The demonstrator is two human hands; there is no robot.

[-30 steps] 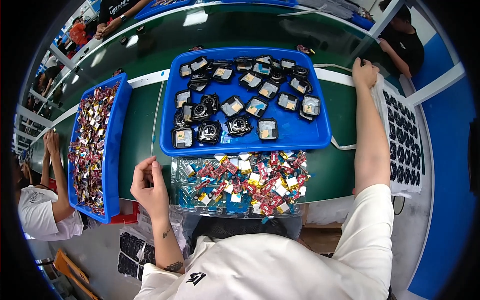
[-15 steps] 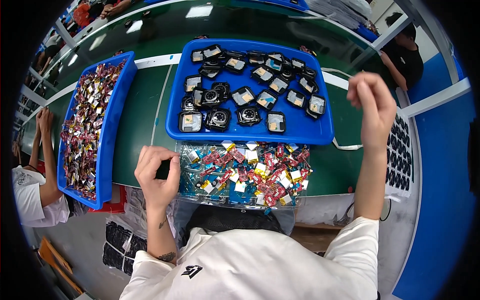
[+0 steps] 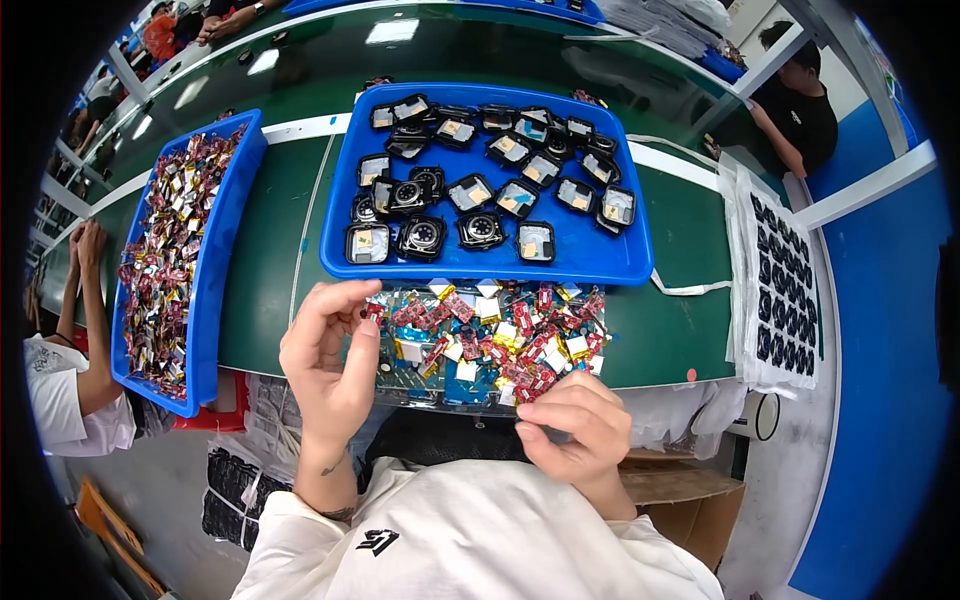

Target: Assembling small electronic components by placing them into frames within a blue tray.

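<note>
My left hand (image 3: 330, 360) is at the left end of a heap of small red circuit boards (image 3: 525, 375) with white and yellow parts. Between its thumb and forefinger shows a small red circuit board (image 3: 373, 311), partly covered by the fingers. My right hand (image 3: 580, 425) is closed in a pinch at the heap's near right edge; whatever its fingertips hold cannot be made out. The heap lies on a clear plastic tray (image 3: 395, 383) with blue bits. Just beyond, a blue tray (image 3: 590, 262) carries several black watch cases (image 3: 480, 230), some showing grey insides.
To the left stands a long blue bin (image 3: 207, 330) full of similar boards. White sheets with rows of black parts (image 3: 785, 290) lie at the right. A cardboard box (image 3: 690, 490) is under the green table (image 3: 680, 340). Other people sit left and far right.
My right hand has come down from beside the blue tray's right end to the near edge of the heap. My left hand has moved slightly right, and a red board now shows at its fingertips.
</note>
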